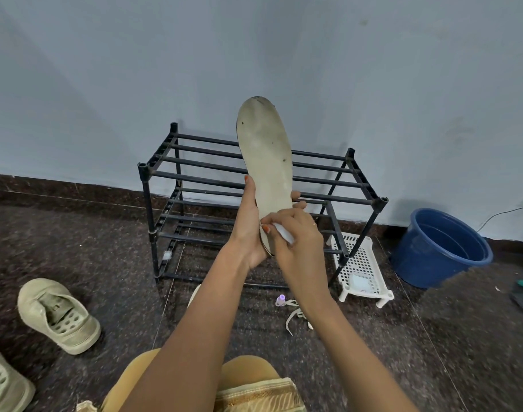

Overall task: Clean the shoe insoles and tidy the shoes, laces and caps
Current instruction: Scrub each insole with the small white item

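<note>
A worn beige insole (266,150) stands upright in front of me, toe end up. My left hand (248,221) grips its heel end from the left and behind. My right hand (296,233) pinches a small white wipe (284,233) against the lower part of the insole. One beige shoe (58,315) lies on the floor at the left. Part of a second shoe (3,382) shows at the bottom left corner. A loose lace (296,316) and a small purple cap (280,299) lie on the floor below my right forearm.
A black two-tier shoe rack (337,179) stands against the blue wall. To its right are a white perforated plastic tray (361,260) and a blue bucket (438,251). My knees in tan fabric (248,373) fill the bottom centre. The floor is dark speckled stone.
</note>
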The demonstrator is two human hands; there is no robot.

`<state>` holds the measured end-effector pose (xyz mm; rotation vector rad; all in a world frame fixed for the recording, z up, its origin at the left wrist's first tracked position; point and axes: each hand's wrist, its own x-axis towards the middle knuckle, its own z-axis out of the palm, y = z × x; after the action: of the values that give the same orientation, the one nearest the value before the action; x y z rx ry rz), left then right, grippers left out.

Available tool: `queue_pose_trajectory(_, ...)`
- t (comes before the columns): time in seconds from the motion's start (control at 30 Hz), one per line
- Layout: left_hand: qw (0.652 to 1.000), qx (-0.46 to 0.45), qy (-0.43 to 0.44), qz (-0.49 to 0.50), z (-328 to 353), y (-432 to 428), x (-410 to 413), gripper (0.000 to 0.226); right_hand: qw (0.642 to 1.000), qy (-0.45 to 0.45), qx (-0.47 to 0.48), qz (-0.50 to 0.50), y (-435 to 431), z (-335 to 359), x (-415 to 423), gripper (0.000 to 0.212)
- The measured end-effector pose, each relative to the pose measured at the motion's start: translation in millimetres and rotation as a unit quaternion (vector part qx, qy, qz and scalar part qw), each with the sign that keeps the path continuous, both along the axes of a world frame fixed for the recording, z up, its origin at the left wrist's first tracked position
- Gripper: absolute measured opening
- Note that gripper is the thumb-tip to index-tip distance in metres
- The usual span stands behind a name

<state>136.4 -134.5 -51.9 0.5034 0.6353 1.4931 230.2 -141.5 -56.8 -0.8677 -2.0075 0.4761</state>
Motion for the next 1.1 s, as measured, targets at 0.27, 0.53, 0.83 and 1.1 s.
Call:
queue_pose_trajectory(0.27,0.999,0.009,-0.035,-0.008,0.6,1.3,-0.6,0.082,0.999,-0.028,0.02,-0.002,-3.1,-2.5,4.6,0.012)
queue_pose_trajectory(0.53,1.0,0.01,-0.019,-0.008,1.5,-2.0,1.4,0.072,1.0,0.002,0.004,0.004,12.2,9.4,-1.8,0.011)
queue_pose_trajectory(0.83,0.998,0.016,-0.054,0.006,1.3,0.7,1.1,0.08,0.998,-0.027,-0.006,0.05,-5.4,-8.8,14.5,0.013)
queue_pose_trajectory(1.1,0.997,0.015,-0.066,0.03,2.6,0.8,-0.9,0.076,0.995,-0.08,0.04,0.046,-5.2,-13.7,27.9,0.016)
